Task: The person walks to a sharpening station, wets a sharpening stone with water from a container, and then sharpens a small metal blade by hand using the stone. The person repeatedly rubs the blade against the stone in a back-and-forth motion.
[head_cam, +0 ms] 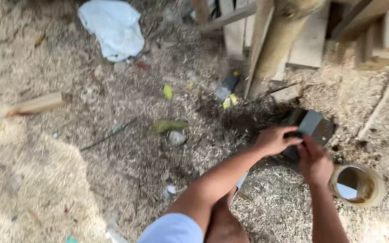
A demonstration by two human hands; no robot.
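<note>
Head view blurred: both hands, left [275, 140] and right [314, 163], clasp dark flat block [314, 126]; lower edge hidden.

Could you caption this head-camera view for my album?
Both hands, left hand and right hand, grip a dark flat block above sawdust-strewn ground.

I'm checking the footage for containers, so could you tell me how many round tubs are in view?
1: an open round tub sits on the sawdust at lower right, beside the right hand. Others may lie outside the frame.
</note>
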